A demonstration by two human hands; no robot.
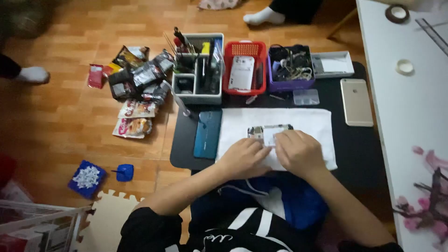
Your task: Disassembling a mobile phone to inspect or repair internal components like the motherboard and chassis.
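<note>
An opened phone body (269, 132), its inner parts showing, lies on a white cloth (312, 122) spread over a low black table (354, 144). My left hand (245, 157) rests on the cloth with fingers curled against the phone's near left edge. My right hand (298, 150) covers the phone's near right part, fingertips pressing on it. I cannot see any tool in either hand. A teal phone back (208, 134) lies left of the cloth.
At the table's far edge stand a white organiser with tools (198, 70), a red basket (245, 67), a purple box of cables (290, 67), a white tray (332, 64) and a clear case (306, 97). A gold phone (356, 101) lies right. Snack packets (137, 88) litter the floor.
</note>
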